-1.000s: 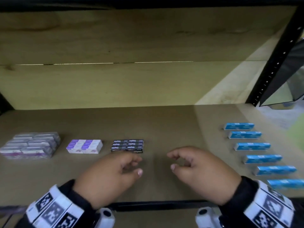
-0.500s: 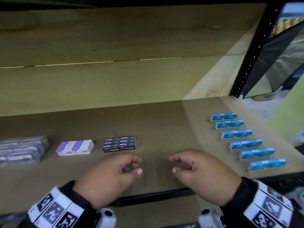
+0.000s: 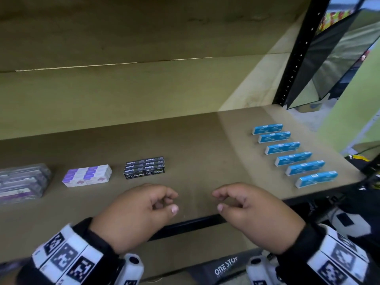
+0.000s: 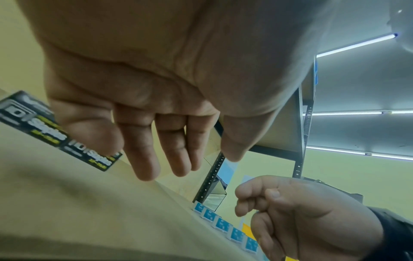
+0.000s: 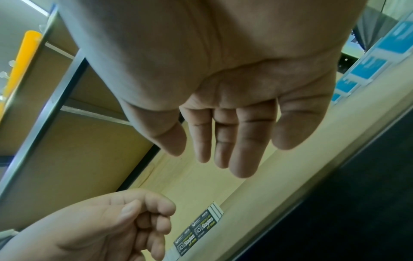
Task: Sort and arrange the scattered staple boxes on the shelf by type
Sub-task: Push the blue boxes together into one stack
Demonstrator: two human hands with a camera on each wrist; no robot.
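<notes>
Both the left hand (image 3: 135, 214) and right hand (image 3: 255, 214) are hovering loosely curled and holding nothing above the shelf (image 3: 195, 145), near the black boxes (image 3: 144, 167) and away from the blue boxes (image 3: 294, 154).

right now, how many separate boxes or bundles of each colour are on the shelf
blue boxes: 6
black bundle: 1
purple-and-white bundle: 1
clear-wrapped pack: 1
total: 9 (boxes inside the bundles too unclear to count)

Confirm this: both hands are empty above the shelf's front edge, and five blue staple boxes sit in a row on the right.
Not five: the head view shows six blue staple boxes in that row. The left hand and right hand are indeed empty above the shelf front edge.
</notes>
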